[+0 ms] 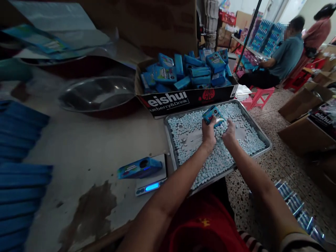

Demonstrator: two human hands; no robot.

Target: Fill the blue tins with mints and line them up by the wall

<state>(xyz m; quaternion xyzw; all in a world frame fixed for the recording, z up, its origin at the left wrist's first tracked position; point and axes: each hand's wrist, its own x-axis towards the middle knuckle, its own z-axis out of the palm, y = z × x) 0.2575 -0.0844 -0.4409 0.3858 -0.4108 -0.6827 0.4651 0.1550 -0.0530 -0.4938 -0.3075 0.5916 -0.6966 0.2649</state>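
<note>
My left hand (209, 131) grips a small blue candy box (212, 113), held tilted above a metal tray (265, 145) spread with small pale candies (207, 171). Cupped beside the box, my right hand (229, 132) has its fingers curled against a heap of the candies at the box's lower edge. The palm side of that hand is partly hidden. Left of the tray, another blue box (140, 168) lies on a digital scale (164, 171) with a lit blue display.
Behind the tray stands a carton (194, 99) full of blue boxes. A metal bowl (97, 92) sits to its left. Stacked blue packs (23, 196) line the left edge. At the right are floor cartons (307, 134), a red stool (262, 96) and a seated person (283, 57).
</note>
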